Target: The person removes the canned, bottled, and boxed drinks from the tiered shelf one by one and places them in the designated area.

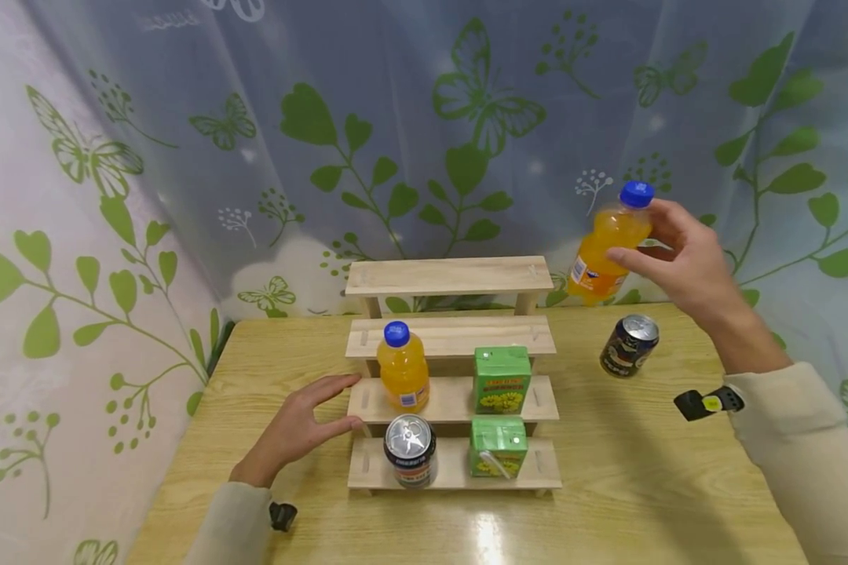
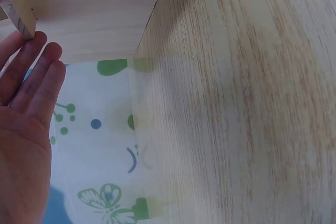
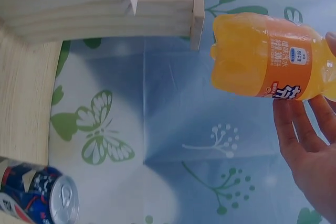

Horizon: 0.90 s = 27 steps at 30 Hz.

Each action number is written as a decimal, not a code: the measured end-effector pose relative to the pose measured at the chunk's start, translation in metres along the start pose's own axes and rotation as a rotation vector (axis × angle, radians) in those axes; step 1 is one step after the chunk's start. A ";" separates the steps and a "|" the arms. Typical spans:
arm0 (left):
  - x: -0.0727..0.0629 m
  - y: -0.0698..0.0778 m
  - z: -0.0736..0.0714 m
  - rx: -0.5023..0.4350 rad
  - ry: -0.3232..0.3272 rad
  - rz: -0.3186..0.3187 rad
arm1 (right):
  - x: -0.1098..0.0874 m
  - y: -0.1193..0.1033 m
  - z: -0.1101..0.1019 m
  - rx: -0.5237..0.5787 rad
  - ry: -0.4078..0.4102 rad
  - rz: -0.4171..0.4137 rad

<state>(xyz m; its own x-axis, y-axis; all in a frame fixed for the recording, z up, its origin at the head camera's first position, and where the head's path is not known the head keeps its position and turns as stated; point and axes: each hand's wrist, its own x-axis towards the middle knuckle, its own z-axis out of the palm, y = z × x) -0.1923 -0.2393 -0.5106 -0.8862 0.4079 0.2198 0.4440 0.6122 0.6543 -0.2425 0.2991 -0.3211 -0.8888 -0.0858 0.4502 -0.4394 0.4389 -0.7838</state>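
My right hand (image 1: 685, 255) grips an orange soda bottle (image 1: 601, 255) with a blue cap, held tilted in the air to the right of the wooden tiered shelf (image 1: 448, 276). In the right wrist view the soda bottle (image 3: 262, 56) has its base towards the shelf's edge, apart from it. My left hand (image 1: 297, 428) is at the shelf's left side, fingers extended; in the left wrist view the fingertips of the left hand (image 2: 26, 98) touch the end of a board. A second orange soda bottle (image 1: 404, 369) stands on the second step from the bottom, at the left.
On the bottom step are a dark can (image 1: 410, 451) at left and a green drink carton (image 1: 498, 447) at right. Another green carton (image 1: 502, 380) stands one step higher. A dark can (image 1: 629, 345) stands on the table (image 1: 608, 455) right of the shelf. A patterned curtain hangs behind.
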 end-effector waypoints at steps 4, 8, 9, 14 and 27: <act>0.000 -0.001 0.000 -0.002 0.001 0.003 | -0.004 0.007 -0.009 -0.004 0.016 0.029; 0.000 -0.001 0.000 -0.002 -0.001 0.000 | -0.008 0.013 -0.017 -0.009 0.027 0.087; 0.000 -0.001 0.000 -0.002 0.000 0.000 | -0.009 0.014 -0.020 -0.003 0.029 0.105; 0.000 0.000 -0.001 -0.001 -0.004 -0.007 | -0.013 0.021 -0.031 -0.016 0.053 0.149; 0.000 0.002 -0.002 -0.008 -0.009 -0.006 | -0.027 0.038 -0.056 -0.050 0.080 0.198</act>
<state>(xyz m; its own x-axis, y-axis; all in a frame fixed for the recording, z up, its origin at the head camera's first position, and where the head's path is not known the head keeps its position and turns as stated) -0.1922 -0.2392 -0.5079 -0.8877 0.4104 0.2089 0.4374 0.6095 0.6612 -0.2276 0.3683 -0.3387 -0.9431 0.0764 0.3237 -0.2486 0.4846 -0.8387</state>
